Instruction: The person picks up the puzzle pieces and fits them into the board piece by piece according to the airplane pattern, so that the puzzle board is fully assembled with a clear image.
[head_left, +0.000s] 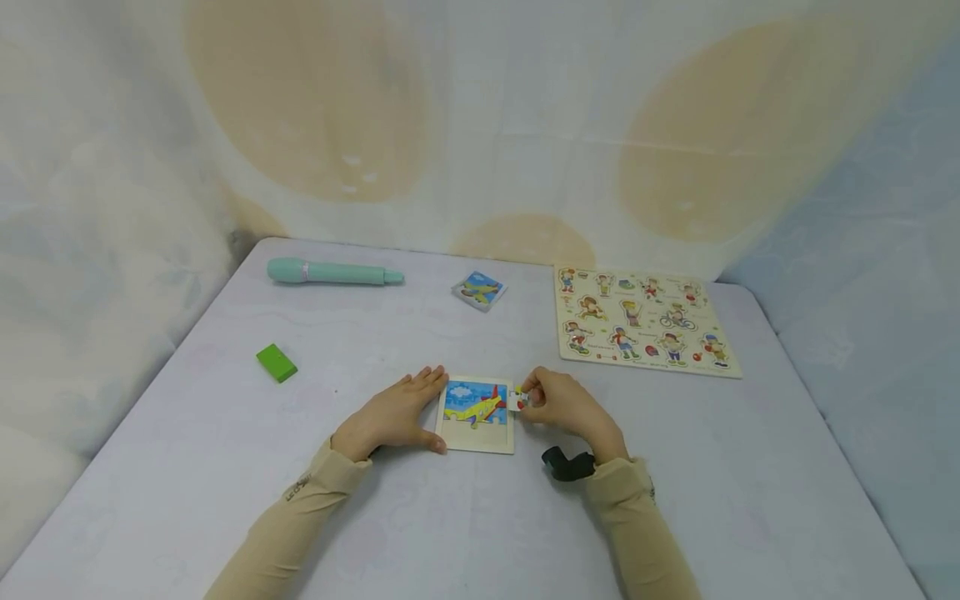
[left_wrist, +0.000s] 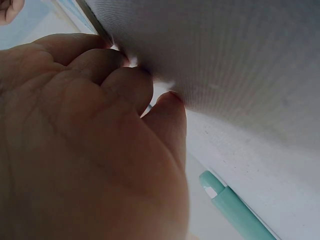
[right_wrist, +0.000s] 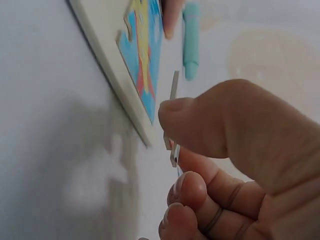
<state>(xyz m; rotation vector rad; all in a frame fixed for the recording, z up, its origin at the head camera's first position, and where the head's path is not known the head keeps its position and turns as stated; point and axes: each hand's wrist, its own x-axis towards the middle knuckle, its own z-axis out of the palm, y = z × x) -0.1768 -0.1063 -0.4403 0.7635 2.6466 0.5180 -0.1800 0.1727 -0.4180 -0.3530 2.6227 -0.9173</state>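
A small wooden jigsaw board [head_left: 480, 442] lies in the middle of the table, its upper part filled with an airplane picture [head_left: 472, 402] and its lower strip bare wood. My left hand [head_left: 393, 414] rests flat along the board's left edge, fingers stretched forward and thumb near the lower left corner. Just off the right edge, my right hand [head_left: 567, 407] pinches a small jigsaw piece [head_left: 517, 400] between thumb and fingers. Seen edge-on in the right wrist view, that thin piece [right_wrist: 174, 86] is held above the table. Its printed face is mostly hidden there.
Toward the back lie a mint-green microphone-shaped stick [head_left: 337, 273] and a small airplane picture card [head_left: 480, 291]. A wooden puzzle board with figures [head_left: 645, 321] is at the back right. On the left sits a green block [head_left: 277, 363]. Curtains hang behind the table.
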